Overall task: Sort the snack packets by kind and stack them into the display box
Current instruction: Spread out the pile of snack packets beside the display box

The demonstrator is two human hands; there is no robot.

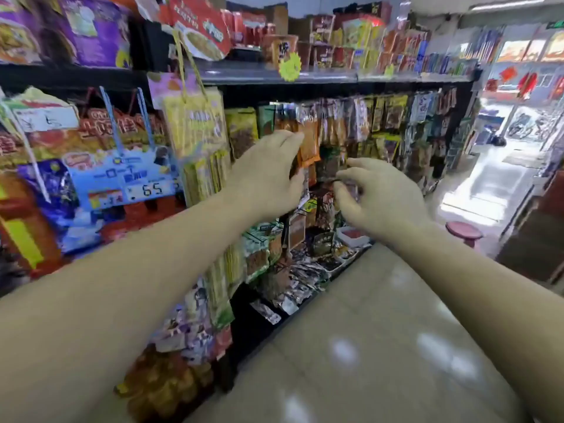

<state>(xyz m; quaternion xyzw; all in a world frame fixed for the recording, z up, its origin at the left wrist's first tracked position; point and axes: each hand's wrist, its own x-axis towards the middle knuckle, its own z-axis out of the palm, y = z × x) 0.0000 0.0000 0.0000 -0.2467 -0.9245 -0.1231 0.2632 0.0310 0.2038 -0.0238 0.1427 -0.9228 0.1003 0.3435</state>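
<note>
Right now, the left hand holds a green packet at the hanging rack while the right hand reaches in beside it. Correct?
No: the head view shows the left hand holding an orange packet, not green; the right hand reaches in beside it.

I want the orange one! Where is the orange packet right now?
In the head view, the orange packet is near the middle, among the hanging packets below the upper shelf, pinched by the left hand.
</note>
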